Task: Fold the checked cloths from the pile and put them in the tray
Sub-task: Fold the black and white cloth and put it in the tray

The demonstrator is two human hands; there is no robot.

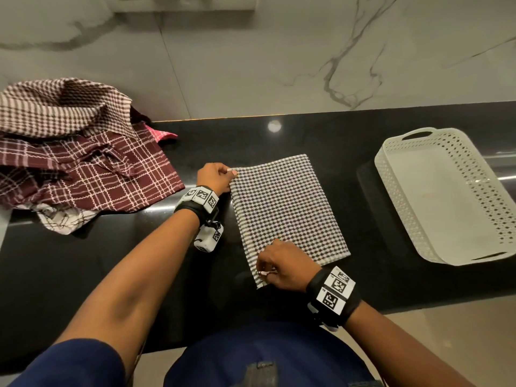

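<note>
The black-and-white checked cloth (282, 205) lies flat in the middle of the black table (363, 289), folded to a rectangle. Its long sides run from the near edge toward the far edge, a little slanted. The left hand (213, 177) is at the far left corner of this cloth, and its fingers (230, 172) pinch that corner. The right hand (284, 269) is at the near left corner, close to the near edge of the table; its fingers (265, 272) are curled and pinch the cloth edge there. Both wrists carry black bands with printed marker squares.

On the right side of the cloth there is a strip of bare table, and after it the white tray (391, 174) with perforated walls stands toward the right end. It is well apart from the cloth, and nothing stands between the two.

At the left end, against the far edge and the marble wall (251, 65), is the pile (83, 163) of unfolded checked cloths – maroon, brown, a bit of pink and white. Its right border comes near the left hand but does not touch the folded cloth.
</note>
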